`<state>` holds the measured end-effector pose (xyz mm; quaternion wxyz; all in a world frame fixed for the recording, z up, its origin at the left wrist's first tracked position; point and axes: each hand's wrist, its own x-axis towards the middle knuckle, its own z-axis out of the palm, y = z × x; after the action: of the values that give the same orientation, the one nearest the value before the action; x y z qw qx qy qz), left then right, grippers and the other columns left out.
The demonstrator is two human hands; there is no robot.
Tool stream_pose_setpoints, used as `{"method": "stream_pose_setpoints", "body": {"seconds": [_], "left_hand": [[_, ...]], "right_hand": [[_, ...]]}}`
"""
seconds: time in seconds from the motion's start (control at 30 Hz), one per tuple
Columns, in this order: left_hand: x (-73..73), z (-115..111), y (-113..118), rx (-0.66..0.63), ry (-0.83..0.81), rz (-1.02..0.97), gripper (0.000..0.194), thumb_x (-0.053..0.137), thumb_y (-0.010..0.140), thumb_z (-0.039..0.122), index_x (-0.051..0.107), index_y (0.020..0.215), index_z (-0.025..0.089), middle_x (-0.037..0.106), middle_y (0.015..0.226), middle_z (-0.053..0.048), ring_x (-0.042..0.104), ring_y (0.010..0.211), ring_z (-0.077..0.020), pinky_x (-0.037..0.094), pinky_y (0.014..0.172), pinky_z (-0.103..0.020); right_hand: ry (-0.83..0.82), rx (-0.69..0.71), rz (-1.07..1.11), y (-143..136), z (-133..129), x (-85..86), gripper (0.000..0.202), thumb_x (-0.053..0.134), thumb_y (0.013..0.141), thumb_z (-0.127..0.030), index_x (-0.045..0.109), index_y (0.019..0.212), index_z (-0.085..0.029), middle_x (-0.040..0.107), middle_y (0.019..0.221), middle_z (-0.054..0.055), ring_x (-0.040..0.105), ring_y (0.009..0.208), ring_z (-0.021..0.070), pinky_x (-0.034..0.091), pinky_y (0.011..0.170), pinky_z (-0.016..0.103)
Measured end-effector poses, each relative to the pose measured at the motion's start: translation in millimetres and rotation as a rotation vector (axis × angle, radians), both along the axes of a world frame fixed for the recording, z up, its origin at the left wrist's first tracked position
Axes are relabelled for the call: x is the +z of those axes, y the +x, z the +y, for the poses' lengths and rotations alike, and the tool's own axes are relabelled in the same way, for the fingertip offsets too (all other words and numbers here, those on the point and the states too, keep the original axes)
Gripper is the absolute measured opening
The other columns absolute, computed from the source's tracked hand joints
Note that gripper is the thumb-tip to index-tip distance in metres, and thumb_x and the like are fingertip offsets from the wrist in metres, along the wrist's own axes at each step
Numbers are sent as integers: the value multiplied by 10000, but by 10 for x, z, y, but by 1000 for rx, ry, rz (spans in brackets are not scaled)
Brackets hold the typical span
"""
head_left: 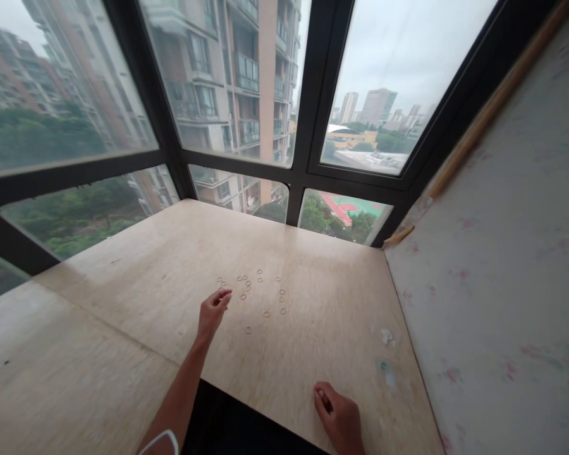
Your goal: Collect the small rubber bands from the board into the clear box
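Several small thin rings lie scattered on the pale stone-like sill; one ring (pixel 248 330) is closest to me and a reddish ring (pixel 243 297) sits nearer the middle of the group. My left hand (pixel 212 309) reaches to the left side of the group, thumb and fingers pinched together beside a few rings. Whatever is between those fingertips is too small to tell. My right hand (pixel 339 414) rests low on the sill's near right part, apart from the rings. Its fingers are curled closed, and their inside is hidden.
A small clear plastic piece (pixel 387 337) and a clear packet with a green mark (pixel 387 374) lie at the right by the papered wall (pixel 497 303). Dark window frames (pixel 241 162) border the sill (pixel 137 272) at the back and left. A dark gap opens at the near edge.
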<state>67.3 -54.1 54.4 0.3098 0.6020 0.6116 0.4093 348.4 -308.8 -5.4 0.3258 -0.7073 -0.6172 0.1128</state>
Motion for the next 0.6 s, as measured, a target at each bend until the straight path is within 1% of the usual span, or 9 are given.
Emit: {"method": "stream_pose_setpoints", "body": {"seconds": [0.07, 0.17, 0.27, 0.33, 0.43, 0.53, 0.6], "left_hand": [[-1, 303, -27, -113, 0, 342, 380, 437, 858, 360, 666, 1077, 150, 689, 954, -73, 619, 709, -152, 518, 666, -265], [-48, 693, 19, -192, -20, 474, 308, 496, 826, 257, 696, 1043, 171, 681, 978, -77, 624, 804, -171, 487, 820, -292], [-108, 974, 114, -282, -42, 570, 290, 535, 808, 235, 712, 1028, 169, 658, 995, -93, 623, 887, -197, 459, 858, -290], [-133, 1110, 168, -342, -56, 632, 287, 546, 807, 240, 712, 1034, 186, 642, 1023, -93, 620, 910, -204, 456, 842, -283], [-138, 1250, 210, -412, -74, 716, 272, 552, 807, 253, 719, 1015, 202, 635, 1007, -91, 622, 886, -206, 458, 797, -277], [-120, 1312, 217, -458, -78, 787, 240, 544, 800, 232, 733, 947, 215, 630, 982, -86, 621, 862, -206, 455, 750, -272], [-114, 1316, 219, -481, -70, 821, 228, 531, 803, 228, 733, 907, 222, 624, 980, -82, 616, 863, -203, 448, 734, -268]], "right_hand": [[15, -23, -8, 4, 12, -11, 371, 410, 905, -449, 686, 776, -236, 617, 514, -7, 598, 441, 137, 431, 465, 189], [35, -30, -26, 23, 17, -29, 394, 397, 910, -463, 683, 767, -232, 602, 495, -12, 590, 421, 130, 427, 454, 182], [50, -28, -59, 26, 18, -65, 404, 386, 915, -458, 686, 765, -233, 607, 498, -5, 599, 426, 134, 429, 456, 184], [46, -42, -61, 24, 21, -102, 398, 388, 914, -453, 690, 771, -236, 614, 504, -1, 604, 430, 138, 432, 457, 186], [47, -75, -51, 25, 29, -163, 386, 398, 906, -457, 692, 771, -245, 602, 488, -6, 592, 410, 138, 426, 440, 187], [50, -85, -61, 26, 40, -191, 393, 393, 907, -463, 689, 760, -249, 593, 477, -10, 579, 395, 134, 423, 430, 187], [48, -82, -70, 24, 44, -176, 394, 392, 910, -456, 688, 758, -245, 600, 484, -7, 584, 402, 134, 426, 437, 184]]}}
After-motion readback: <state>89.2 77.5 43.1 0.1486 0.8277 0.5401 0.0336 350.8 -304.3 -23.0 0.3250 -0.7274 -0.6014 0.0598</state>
